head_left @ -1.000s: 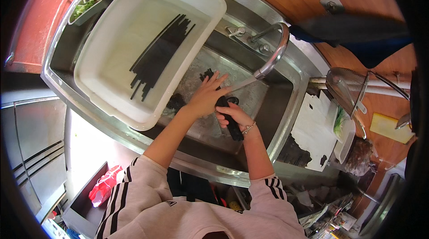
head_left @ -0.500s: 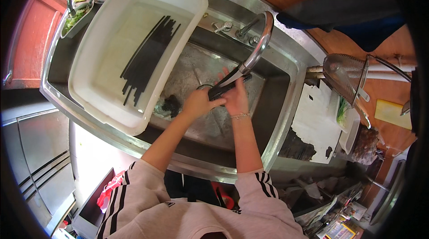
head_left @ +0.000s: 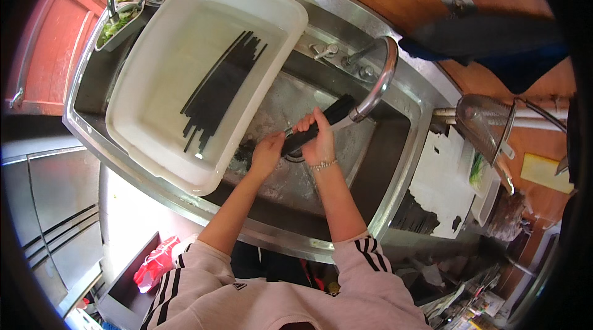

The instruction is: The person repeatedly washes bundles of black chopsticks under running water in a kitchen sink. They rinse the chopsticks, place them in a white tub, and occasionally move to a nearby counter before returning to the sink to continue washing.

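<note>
A bundle of slim black sticks [head_left: 338,111], which look like chopsticks, slants beneath the curved metal faucet [head_left: 390,71] over the steel sink basin [head_left: 290,86]. My right hand [head_left: 320,143] is wrapped round the middle of the bundle. At its lower end, my left hand [head_left: 267,155] is closed on the sticks, with its fingertips partly hidden. Water seems to run from the spout onto the bundle. To the left, a large white tub [head_left: 145,77] of water holds many more black sticks [head_left: 223,86] lying side by side.
A dark clump [head_left: 243,152] lies in the sink beside the tub, partly hidden by my left hand. Faucet handles [head_left: 325,51] stand behind the sink. On the right are a worn white board [head_left: 440,179] and a hanging wire strainer [head_left: 479,121]. Greens sit in a container [head_left: 128,26] at far left.
The bundle now points up and to the right, under the spout. My right hand has closed round it from looser, spread fingers, while my left hand has moved to its lower end.
</note>
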